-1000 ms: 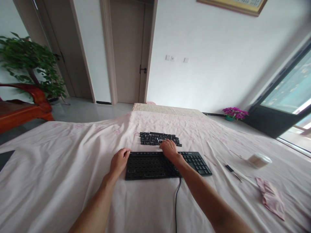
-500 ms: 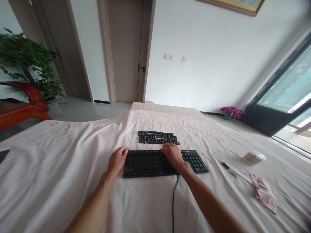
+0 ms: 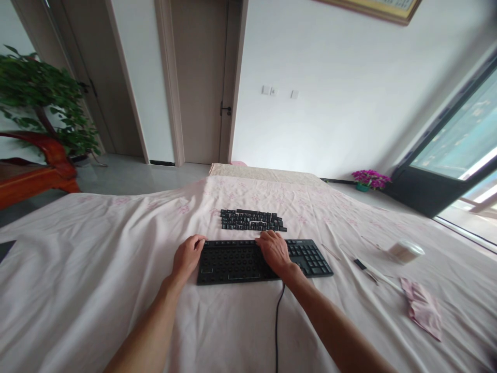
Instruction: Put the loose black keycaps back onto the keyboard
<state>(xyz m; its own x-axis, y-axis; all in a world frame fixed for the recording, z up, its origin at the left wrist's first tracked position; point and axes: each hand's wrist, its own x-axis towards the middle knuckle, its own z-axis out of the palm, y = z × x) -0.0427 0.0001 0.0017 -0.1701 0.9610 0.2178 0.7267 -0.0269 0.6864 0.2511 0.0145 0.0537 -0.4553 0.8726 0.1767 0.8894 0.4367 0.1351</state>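
Note:
A black keyboard (image 3: 233, 261) lies on the pink cloth in front of me, its main section bare of keycaps and only the number pad still capped. Behind it, the loose black keycaps (image 3: 250, 220) are laid out in rows. My left hand (image 3: 187, 256) is curled around the keyboard's left end. My right hand (image 3: 275, 249) rests palm down on the bare section beside the number pad, fingertips at the top edge. Whether it holds a keycap is hidden. The keyboard's cable (image 3: 277, 321) runs toward me.
To the right on the cloth lie a thin stick (image 3: 330, 252), a small black tool (image 3: 361, 265), a white round container (image 3: 406, 251) and a folded pink rag (image 3: 423, 308). A plant (image 3: 42, 98) and a red wooden seat (image 3: 34, 176) stand at far left.
My right hand has drawn back from the rows of loose keycaps onto the keyboard's bare section. My left hand has stayed at the keyboard's left end.

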